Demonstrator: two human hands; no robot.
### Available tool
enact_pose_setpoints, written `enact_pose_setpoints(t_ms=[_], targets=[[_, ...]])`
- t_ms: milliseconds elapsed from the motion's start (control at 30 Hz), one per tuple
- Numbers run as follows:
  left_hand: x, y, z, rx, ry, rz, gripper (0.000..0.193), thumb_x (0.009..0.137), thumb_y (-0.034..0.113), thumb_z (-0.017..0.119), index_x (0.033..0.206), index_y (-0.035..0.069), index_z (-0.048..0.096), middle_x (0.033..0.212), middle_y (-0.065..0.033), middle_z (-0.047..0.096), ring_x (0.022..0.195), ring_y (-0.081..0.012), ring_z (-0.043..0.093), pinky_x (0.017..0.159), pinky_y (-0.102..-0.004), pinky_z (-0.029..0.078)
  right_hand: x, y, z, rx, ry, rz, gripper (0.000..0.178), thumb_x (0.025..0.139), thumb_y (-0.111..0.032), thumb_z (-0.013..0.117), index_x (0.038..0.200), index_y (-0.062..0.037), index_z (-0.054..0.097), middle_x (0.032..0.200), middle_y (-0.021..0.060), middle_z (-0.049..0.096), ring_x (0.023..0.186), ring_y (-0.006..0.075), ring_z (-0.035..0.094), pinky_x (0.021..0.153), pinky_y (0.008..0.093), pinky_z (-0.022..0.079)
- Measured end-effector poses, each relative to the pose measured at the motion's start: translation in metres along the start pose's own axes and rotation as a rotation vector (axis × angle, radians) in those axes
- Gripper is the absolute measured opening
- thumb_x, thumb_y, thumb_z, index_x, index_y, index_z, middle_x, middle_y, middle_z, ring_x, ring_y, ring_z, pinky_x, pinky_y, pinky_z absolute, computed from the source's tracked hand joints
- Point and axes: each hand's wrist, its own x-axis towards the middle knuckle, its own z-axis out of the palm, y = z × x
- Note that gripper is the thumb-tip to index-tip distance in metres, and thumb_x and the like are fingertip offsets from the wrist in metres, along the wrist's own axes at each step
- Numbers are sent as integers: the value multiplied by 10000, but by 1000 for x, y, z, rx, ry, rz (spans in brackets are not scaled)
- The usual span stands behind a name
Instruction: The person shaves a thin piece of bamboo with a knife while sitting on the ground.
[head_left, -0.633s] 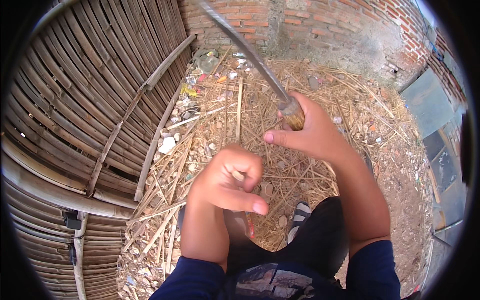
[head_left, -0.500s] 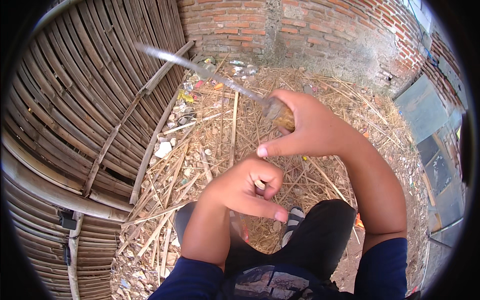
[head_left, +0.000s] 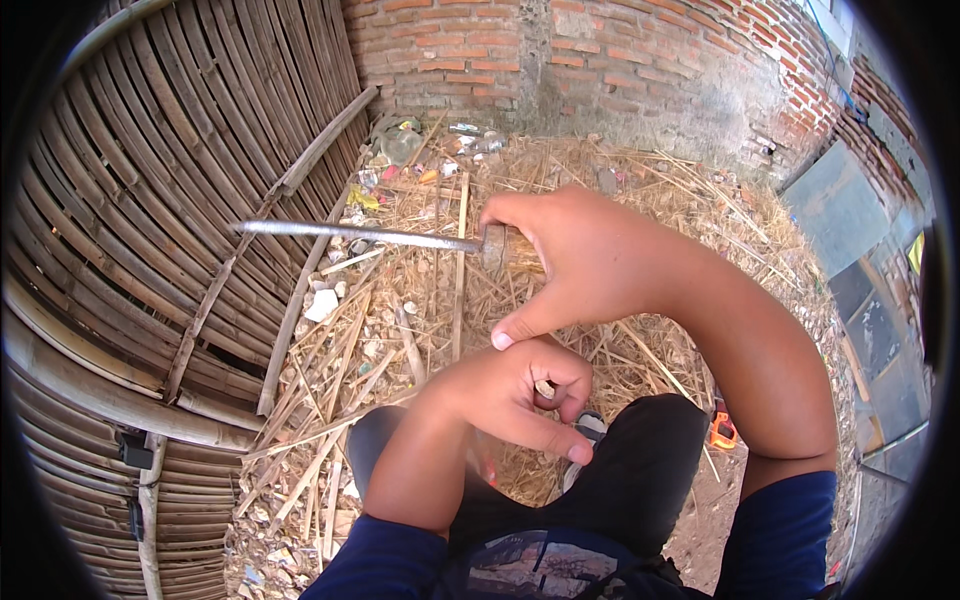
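Note:
My right hand (head_left: 590, 255) is closed around the wooden handle (head_left: 520, 255) of a long-bladed knife. The knife's narrow metal blade (head_left: 360, 233) points left, nearly level, above the littered ground. Just below it, my left hand (head_left: 520, 390) is curled, with its thumb pointing right. A small pale patch shows inside the curled fingers; I cannot tell whether it is something held or the ground behind. My right thumb tip overlaps the back of the left hand in this view, and whether they touch is unclear.
A bamboo slat wall (head_left: 200, 180) rises on the left, and a brick wall (head_left: 450, 55) stands ahead. Straw and split bamboo strips (head_left: 460, 265) cover the ground. An orange object (head_left: 723, 430) lies beside my right knee (head_left: 665, 430). Grey panels (head_left: 840, 210) lean at the right.
The knife blade has swung down from a slant to nearly level. My right hand has shifted slightly left, and my left hand has moved a little right and down.

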Motion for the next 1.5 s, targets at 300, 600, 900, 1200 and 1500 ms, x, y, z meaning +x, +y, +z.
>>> enact_pose_setpoints(t_ms=[300,600,900,1200,1500], targets=[[-9,-17,-11,37,-67,33,355,740,309,878,791,72,619,623,62,442,541,-55,379,465,-252,308,3,-4,-16,-77,-79,-126,727,635,-272,826,1246,-8,534,651,132,547,614,259,575,567,394,422],[-16,-13,-13,22,0,41,329,680,233,903,795,61,648,606,57,449,522,-56,387,465,-251,310,6,-9,-11,-56,-112,-64,685,669,-273,811,1239,-17,533,715,165,590,685,288,616,616,403,446],[-10,-11,-14,7,-14,95,354,681,271,914,796,59,654,561,85,344,511,-51,344,495,-256,255,9,17,-2,-68,-59,-65,712,675,-305,823,1266,-28,537,947,228,656,877,343,654,763,427,491],[-2,-11,-15,3,-71,148,395,648,274,931,807,37,657,561,48,420,492,-66,375,483,-252,264,17,3,10,37,-132,10,789,659,-325,840,1303,-4,517,1052,254,654,971,360,650,826,410,498],[-44,-14,-51,-4,175,423,579,601,524,910,787,28,675,520,39,480,422,-69,411,434,-262,255,-13,64,21,98,218,-87,730,690,-404,850,1236,-19,557,1021,164,656,952,278,638,842,368,504]])
